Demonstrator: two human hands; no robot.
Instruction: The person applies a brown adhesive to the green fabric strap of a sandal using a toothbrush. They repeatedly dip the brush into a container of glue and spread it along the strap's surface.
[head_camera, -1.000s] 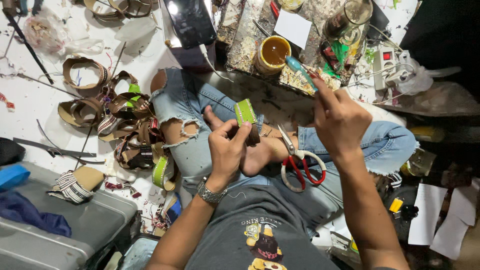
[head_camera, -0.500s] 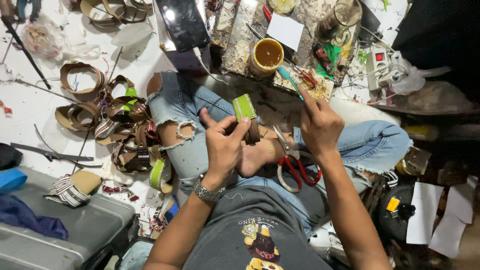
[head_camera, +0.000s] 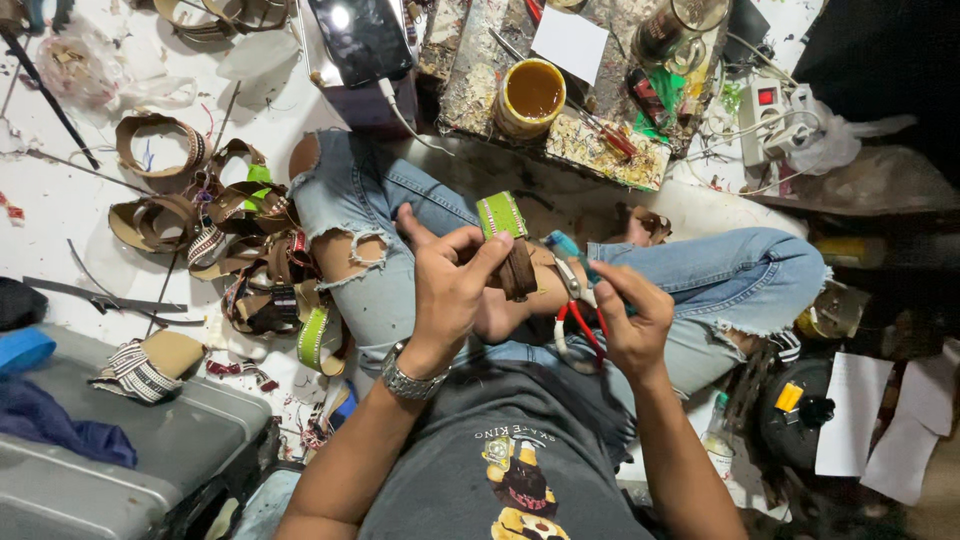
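A dark rectangular phone screen (head_camera: 358, 38) lies at the top, reflecting a light spot. A blank white paper square (head_camera: 572, 42) rests on the paint-spattered board (head_camera: 470, 75). A round yellow glue tin (head_camera: 530, 95) stands beside it.

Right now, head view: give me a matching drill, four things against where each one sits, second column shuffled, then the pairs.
Things:
1. strap piece
2. brush
3. glue tin
4. scissors

Places:
A. on the spattered board beyond the knees
B. pinched in the left hand
C. on the lap, under the right hand
D. in the right hand's fingers, tip toward the strap piece

Pairs: 1-B, 2-D, 3-A, 4-C
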